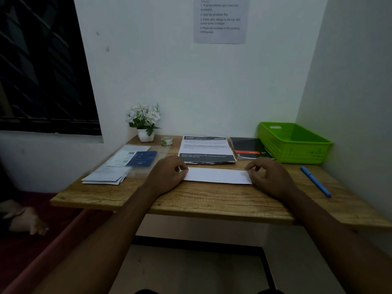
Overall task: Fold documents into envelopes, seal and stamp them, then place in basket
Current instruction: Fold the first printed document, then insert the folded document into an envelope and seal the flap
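Two hands on wooden table [212,200], one at each end of folded white paper [216,176] lying flat near front-centre. Left hand [167,175] fingers curled, pinching left end of paper; right hand [269,177] fingers curled at right end, grip probably a pinch, hard to tell. Printed document stack [206,148] just behind paper. Envelope pile [108,176] far left. Green basket [294,143] at back right corner. Blue pen [316,181] right. Tape roll [167,141] beside potted flowers [145,124].
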Tool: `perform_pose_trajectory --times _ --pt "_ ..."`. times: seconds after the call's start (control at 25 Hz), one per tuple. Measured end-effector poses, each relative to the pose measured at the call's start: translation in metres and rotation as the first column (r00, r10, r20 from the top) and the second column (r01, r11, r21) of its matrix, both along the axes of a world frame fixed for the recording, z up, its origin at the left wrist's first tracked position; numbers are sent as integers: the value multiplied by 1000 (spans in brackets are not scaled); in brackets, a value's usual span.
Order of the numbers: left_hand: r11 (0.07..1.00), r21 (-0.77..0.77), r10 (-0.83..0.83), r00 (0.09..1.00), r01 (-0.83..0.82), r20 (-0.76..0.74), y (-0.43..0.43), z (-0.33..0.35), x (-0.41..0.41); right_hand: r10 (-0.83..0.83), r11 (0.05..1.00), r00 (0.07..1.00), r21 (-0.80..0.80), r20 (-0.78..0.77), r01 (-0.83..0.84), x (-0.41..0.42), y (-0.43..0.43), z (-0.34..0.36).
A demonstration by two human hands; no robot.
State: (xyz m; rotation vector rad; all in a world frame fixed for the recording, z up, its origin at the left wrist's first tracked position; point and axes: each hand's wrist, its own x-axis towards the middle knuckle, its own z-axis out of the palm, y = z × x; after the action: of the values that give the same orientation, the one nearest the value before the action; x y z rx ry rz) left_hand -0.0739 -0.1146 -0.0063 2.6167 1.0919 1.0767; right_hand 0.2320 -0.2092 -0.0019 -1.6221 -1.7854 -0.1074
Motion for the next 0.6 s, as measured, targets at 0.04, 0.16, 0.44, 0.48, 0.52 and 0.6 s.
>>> perform_pose_trajectory --times 0.04,0.16,0.44,0.48,0.52,0.6 --pt "1000 12 -4 1000 4 5 -2 0 -1 35 999 999 27 28 -36 -6 -2 0" --pt "998 63 -17 1000 18 -12 -4 0 -8 119 990 987 60 110 -126 -30 -7 2" --pt "971 236 50 995 -29 -86 -2 6 -70 322 941 931 51 171 -335 -111 10 15" --pt "967 247 76 995 -58 -68 0 7 -84 355 930 918 40 175 -367 -125 15 17" --pt "964 247 105 994 -93 -35 2 8 -99 387 917 905 34 176 -398 -140 19 19" --pt "953 232 188 981 -196 57 8 7 -129 446 891 880 12 164 -454 -171 30 20"
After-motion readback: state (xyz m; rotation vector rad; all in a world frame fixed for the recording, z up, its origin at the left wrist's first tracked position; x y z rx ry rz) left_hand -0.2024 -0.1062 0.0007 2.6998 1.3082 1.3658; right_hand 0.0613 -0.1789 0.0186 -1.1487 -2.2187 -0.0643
